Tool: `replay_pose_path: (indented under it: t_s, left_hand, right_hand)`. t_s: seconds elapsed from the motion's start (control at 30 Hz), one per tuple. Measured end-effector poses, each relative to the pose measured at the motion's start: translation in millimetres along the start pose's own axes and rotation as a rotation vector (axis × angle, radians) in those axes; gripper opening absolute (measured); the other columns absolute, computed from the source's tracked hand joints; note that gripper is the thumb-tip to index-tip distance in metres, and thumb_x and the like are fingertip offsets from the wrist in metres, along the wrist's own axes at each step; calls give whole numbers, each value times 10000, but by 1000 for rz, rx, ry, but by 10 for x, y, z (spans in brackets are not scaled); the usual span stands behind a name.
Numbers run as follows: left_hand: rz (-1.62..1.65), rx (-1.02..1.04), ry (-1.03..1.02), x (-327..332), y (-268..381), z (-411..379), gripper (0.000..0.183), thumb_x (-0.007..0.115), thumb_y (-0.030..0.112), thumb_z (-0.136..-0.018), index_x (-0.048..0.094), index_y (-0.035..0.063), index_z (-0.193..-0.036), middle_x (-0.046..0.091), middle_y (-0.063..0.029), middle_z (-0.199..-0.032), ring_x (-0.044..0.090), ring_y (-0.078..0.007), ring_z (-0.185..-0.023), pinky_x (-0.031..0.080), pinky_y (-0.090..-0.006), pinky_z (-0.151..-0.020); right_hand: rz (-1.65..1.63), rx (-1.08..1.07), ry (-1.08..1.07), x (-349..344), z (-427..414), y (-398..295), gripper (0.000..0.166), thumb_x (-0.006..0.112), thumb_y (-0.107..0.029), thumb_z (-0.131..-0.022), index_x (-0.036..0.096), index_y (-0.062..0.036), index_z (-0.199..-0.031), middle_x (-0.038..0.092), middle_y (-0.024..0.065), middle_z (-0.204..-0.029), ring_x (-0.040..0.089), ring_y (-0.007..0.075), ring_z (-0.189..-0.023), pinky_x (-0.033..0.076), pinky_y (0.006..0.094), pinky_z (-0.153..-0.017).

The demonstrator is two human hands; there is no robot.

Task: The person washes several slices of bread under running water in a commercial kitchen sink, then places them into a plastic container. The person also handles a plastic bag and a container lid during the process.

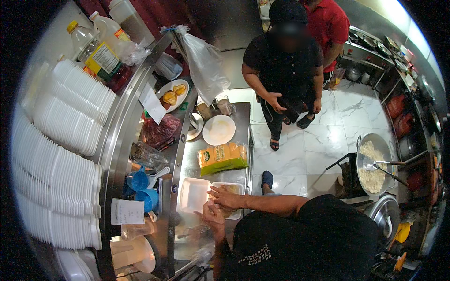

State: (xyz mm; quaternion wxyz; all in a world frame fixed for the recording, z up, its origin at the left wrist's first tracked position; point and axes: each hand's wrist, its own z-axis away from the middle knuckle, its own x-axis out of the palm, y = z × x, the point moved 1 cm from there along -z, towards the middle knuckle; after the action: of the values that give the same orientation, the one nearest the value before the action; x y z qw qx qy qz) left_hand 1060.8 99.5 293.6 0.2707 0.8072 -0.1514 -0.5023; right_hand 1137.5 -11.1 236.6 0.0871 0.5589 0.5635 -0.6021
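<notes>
A white foam clamshell box [195, 195] lies open on the steel counter, with some brownish food [232, 189] in its right half. Over that half reaches my right hand [225, 197], palm down with its fingers spread towards the hinge. My left hand [213, 215] is at the hinge, its fingertips drawn together beside the right hand's fingers; whether something is between them is unclear. Just behind the box lies an orange and green plastic bread bag [223, 158]. A white plate [219, 130] with stains sits beyond the bag.
Foam boxes are stacked [59, 186] at left. Blue measuring cups [147, 199], a paper note [127, 211] and an oval plate of food [173, 95] occupy the shelf. A person in black [284, 70] stands across the floor, another in red behind. A wok of rice [373, 168] is at right.
</notes>
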Motion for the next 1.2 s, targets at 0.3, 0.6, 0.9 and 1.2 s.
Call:
replay_pose_path:
  t_s: [0.3, 0.6, 0.9, 1.2]
  left_hand:
    - [1018, -774, 87, 21, -536, -162, 235, 493, 137, -928, 571, -75, -861, 631, -170, -857, 652, -286, -883, 545, -423, -828]
    - [115, -85, 52, 57, 32, -89, 274, 484, 181, -946, 597, -44, -836, 658, -153, -894, 653, -327, -889, 325, -570, -1053]
    - [-299, 220, -299, -144, 156, 41, 207, 483, 200, -902, 573, 14, -883, 621, -181, -847, 619, -387, -822, 308, -586, -1028]
    - [-366, 181, -683, -159, 53, -372, 178, 491, 155, -870, 592, 12, -839, 647, -197, -810, 634, -383, -797, 469, -496, -714]
  right_hand:
    - [1, 26, -47, -58, 18, -98, 282, 544, -233, -899, 666, -1, -1003, 311, 187, -1489, 202, 395, -1421, 242, 657, -1048]
    - [-51, -50, 150, 41, -33, 30, 271, 541, -255, -906, 671, -26, -973, 275, 163, -1512, 150, 361, -1444, 218, 636, -1096]
    - [167, 2, -129, -279, -16, -104, 248, 557, -263, -867, 712, -88, -952, 297, 123, -1524, 143, 337, -1451, 126, 652, -1118]
    - [133, 36, -82, -251, 3, -97, 327, 578, -245, -842, 658, -75, -1109, 226, 158, -1545, 117, 352, -1457, 108, 661, -1108]
